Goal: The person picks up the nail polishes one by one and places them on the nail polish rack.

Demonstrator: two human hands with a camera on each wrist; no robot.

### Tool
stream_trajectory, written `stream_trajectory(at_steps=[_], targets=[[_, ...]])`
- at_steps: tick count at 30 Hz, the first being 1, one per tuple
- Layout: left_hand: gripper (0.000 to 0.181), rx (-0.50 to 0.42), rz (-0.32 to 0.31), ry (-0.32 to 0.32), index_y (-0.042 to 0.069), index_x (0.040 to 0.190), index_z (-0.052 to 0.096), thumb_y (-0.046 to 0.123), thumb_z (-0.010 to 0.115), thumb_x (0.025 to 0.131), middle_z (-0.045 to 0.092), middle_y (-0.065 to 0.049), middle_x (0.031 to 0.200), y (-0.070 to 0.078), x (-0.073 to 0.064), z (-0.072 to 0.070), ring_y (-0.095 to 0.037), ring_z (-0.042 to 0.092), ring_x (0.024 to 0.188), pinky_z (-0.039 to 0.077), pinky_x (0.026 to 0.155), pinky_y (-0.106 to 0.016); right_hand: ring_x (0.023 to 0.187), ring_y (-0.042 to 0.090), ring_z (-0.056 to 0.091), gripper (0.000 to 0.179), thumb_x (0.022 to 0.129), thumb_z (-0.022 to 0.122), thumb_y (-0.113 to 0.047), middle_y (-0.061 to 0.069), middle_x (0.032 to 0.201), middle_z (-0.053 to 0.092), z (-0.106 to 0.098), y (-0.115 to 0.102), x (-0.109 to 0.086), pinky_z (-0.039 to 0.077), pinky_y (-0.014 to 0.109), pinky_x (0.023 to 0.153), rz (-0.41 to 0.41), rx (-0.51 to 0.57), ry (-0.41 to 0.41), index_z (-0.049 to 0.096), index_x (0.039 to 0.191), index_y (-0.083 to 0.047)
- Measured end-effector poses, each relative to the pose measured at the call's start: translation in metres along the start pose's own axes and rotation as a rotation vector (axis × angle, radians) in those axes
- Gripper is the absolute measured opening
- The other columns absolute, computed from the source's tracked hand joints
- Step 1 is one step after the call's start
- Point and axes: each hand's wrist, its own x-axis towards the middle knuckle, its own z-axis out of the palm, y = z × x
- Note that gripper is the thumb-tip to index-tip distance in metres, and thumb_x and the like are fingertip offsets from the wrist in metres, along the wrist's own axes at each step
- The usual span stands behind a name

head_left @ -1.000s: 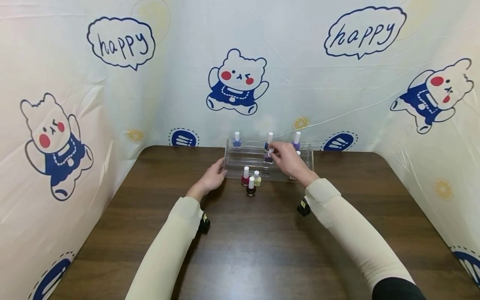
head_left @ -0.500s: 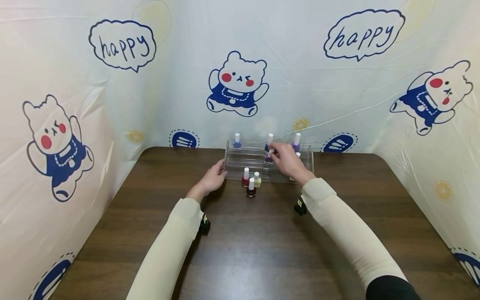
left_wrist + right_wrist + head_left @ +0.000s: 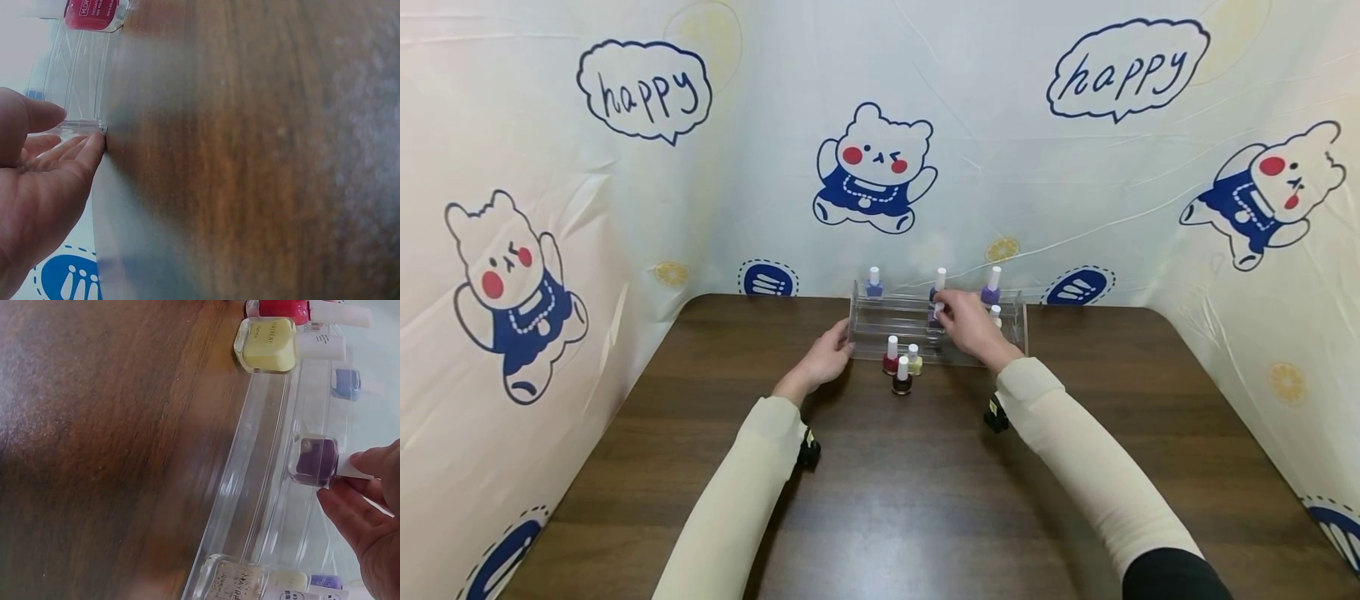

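A clear tiered display rack (image 3: 891, 329) stands at the far side of the table. My left hand (image 3: 826, 354) holds its left end; in the left wrist view the thumb and fingers (image 3: 94, 150) lie on either side of the end wall. With my right hand (image 3: 973, 321) I pinch the white cap of a dark purple nail polish bottle (image 3: 317, 460), which sits upright on the middle tier. A red nail polish bottle (image 3: 891, 357), a pale yellow one (image 3: 914, 360) and a dark one (image 3: 902, 382) stand on the table before the rack.
On the top tier are a blue bottle (image 3: 874, 285), a dark blue one (image 3: 939, 283) and a violet one (image 3: 992, 287). A glittery bottle (image 3: 234, 581) sits on the lowest tier at the right. A printed cloth (image 3: 1000, 167) hangs behind the brown table (image 3: 880, 483).
My right hand and forearm have shifted slightly left and down, with the fingers still on the purple bottle's cap. My left hand stays on the rack's end.
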Motion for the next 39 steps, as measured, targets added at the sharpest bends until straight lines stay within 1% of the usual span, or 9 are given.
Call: stream_trajectory(at_steps=[11, 18, 24, 31, 34, 39], targets=[[0.059, 0.002, -0.003, 0.003, 0.005, 0.163, 0.020, 0.004, 0.040, 0.108, 0.034, -0.021, 0.163, 0.000, 0.000, 0.001, -0.035, 0.039, 0.147, 0.033, 0.120, -0.047, 0.103, 0.032, 0.071, 0.028, 0.098, 0.064, 0.000, 0.021, 0.119, 0.070, -0.003, -0.002, 0.001, 0.060, 0.042, 0.089, 0.030, 0.000, -0.037, 0.065, 0.125, 0.006], [0.059, -0.002, -0.013, 0.002, 0.006, 0.163, 0.020, 0.004, 0.040, 0.108, 0.033, -0.021, 0.163, 0.000, 0.000, 0.000, -0.035, 0.039, 0.147, 0.033, 0.120, -0.047, 0.108, 0.033, 0.068, 0.034, 0.096, 0.068, -0.003, 0.020, 0.117, 0.070, -0.011, -0.001, -0.001, 0.056, 0.045, 0.096, 0.046, -0.030, -0.048, 0.062, 0.129, 0.005], [0.059, 0.003, -0.020, 0.003, 0.007, 0.163, 0.020, 0.005, 0.040, 0.108, 0.033, -0.021, 0.163, 0.001, 0.000, 0.000, -0.035, 0.038, 0.147, 0.032, 0.121, -0.047, 0.113, 0.034, 0.066, 0.039, 0.096, 0.069, -0.004, 0.022, 0.125, 0.067, -0.017, 0.002, -0.004, 0.054, 0.045, 0.100, 0.058, -0.033, -0.066, 0.060, 0.132, 0.005], [0.059, 0.005, -0.008, 0.000, 0.006, 0.163, 0.019, 0.004, 0.040, 0.108, 0.033, -0.021, 0.163, -0.001, 0.001, 0.000, -0.035, 0.039, 0.147, 0.032, 0.121, -0.047, 0.111, 0.035, 0.066, 0.036, 0.095, 0.070, -0.005, 0.021, 0.121, 0.067, -0.021, 0.003, -0.010, 0.056, 0.046, 0.097, 0.071, -0.013, -0.078, 0.061, 0.129, 0.004], [0.059, 0.001, -0.003, -0.003, 0.006, 0.163, 0.019, 0.004, 0.039, 0.108, 0.033, -0.021, 0.163, -0.001, 0.001, 0.000, -0.036, 0.038, 0.147, 0.032, 0.121, -0.047, 0.110, 0.035, 0.065, 0.038, 0.096, 0.070, -0.005, 0.023, 0.121, 0.067, -0.023, 0.003, -0.014, 0.056, 0.047, 0.095, 0.078, -0.013, -0.077, 0.060, 0.131, 0.004], [0.059, -0.007, 0.001, -0.006, 0.005, 0.163, 0.019, 0.003, 0.039, 0.108, 0.033, -0.022, 0.163, -0.001, 0.002, 0.000, -0.036, 0.039, 0.147, 0.033, 0.120, -0.047, 0.107, 0.034, 0.066, 0.039, 0.095, 0.071, -0.005, 0.025, 0.121, 0.067, -0.025, 0.004, -0.019, 0.056, 0.048, 0.095, 0.061, -0.019, -0.069, 0.060, 0.130, 0.006]])
